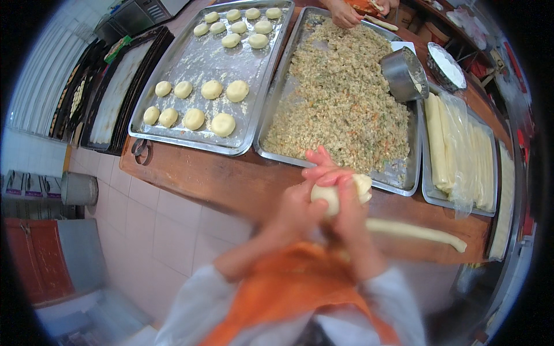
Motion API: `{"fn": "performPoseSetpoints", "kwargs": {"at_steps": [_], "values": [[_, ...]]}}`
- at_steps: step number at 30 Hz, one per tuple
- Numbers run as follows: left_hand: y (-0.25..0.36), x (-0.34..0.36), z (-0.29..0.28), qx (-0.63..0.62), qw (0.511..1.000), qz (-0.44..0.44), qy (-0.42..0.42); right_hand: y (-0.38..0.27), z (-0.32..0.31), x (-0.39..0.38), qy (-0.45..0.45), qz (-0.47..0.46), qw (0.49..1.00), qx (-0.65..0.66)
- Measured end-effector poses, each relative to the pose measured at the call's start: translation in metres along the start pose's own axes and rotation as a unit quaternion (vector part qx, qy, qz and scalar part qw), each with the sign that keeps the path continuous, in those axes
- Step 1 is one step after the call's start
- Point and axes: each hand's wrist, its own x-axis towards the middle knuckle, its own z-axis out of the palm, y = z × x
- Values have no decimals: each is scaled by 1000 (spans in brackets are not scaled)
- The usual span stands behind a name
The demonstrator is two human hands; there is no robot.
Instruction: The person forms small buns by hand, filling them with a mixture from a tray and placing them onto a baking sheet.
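Observation:
My left hand (297, 202) and my right hand (350, 210) are closed together around a smooth, pale dough ball (325, 199). A folded knob of dough (362, 185) sticks out past my right fingers. Both hands are above the table's front edge, just below the tray of filling (398, 171). Crumbly, beige filling (340, 104) with orange and green bits covers most of that tray. Right of my hands, a long dough rope (418, 232) lies on the wooden table (196, 167).
At left, a floured metal tray (199, 63) holds several round buns (223, 124). Metal rings (139, 149) lie nearby. A metal pot (398, 75) tilts on the filling; right stand plastic-covered dough logs (441, 144) and a bowl of white powder (447, 64). Another person's hands (346, 14) work at the far edge.

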Motion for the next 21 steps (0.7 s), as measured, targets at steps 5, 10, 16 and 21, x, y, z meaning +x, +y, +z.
{"fn": "performPoseSetpoints", "kwargs": {"at_steps": [5,10,16,21], "values": [[17,1,8,50,994,88,43,-3,8,0,88,68,989,100],[11,1,-10,-20,998,-33,-40,-9,22,0,112,69,991,29],[20,-1,10,4,988,131,78,5,-10,-1,-15,23,999,23],[5,-2,-9,-58,997,33,-28,-12,32,9,188,106,973,78]]}}
